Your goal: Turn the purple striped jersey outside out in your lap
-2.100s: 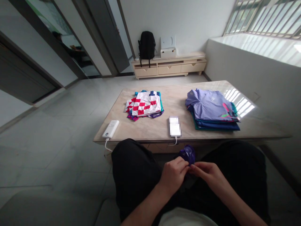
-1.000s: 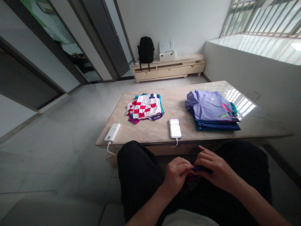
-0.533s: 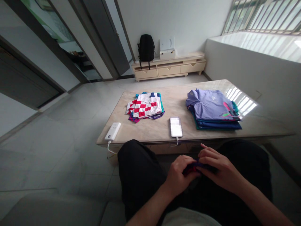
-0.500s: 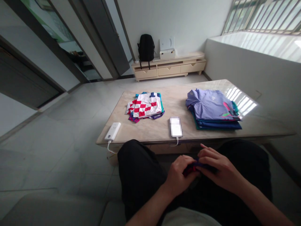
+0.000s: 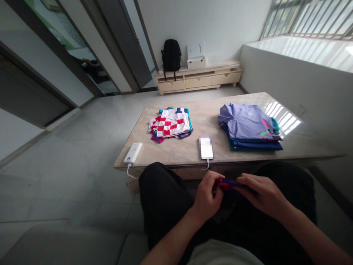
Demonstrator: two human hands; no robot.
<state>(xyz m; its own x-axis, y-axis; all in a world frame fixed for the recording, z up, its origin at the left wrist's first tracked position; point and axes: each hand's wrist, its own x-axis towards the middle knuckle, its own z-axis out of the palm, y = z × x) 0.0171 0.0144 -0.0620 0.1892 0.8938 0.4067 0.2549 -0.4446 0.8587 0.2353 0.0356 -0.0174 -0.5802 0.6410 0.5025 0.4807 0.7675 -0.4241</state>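
A small folded garment (image 5: 231, 184), dark purple with a red edge, is held over the lap, just short of the near edge of the table (image 5: 193, 152). It is pinched at its left end by the left hand (image 5: 207, 198), thumb and fingers closed on the cloth. The right hand (image 5: 264, 195) is laid along the right part, fingers pressed together over the top; what the thumb does underneath cannot be told.

The cloth is judged thin, soft and light, with no stiffness of its own; sag is expected wherever it is unsupported. The weave looks smooth, so some slip between layers is likely. Hold is best taken at the two ends of the fold, with all layers caught together.

On the table, a phone (image 5: 206, 147) and a white power bank (image 5: 132, 152) are seen near the front edge, each with a cable attached. Further back lie a red-and-white checked stack (image 5: 169, 125) at left and a lilac-topped shirt stack (image 5: 249, 127) at right, well apart. A low cabinet (image 5: 198, 79) with a black backpack (image 5: 171, 55) stands at the far wall.
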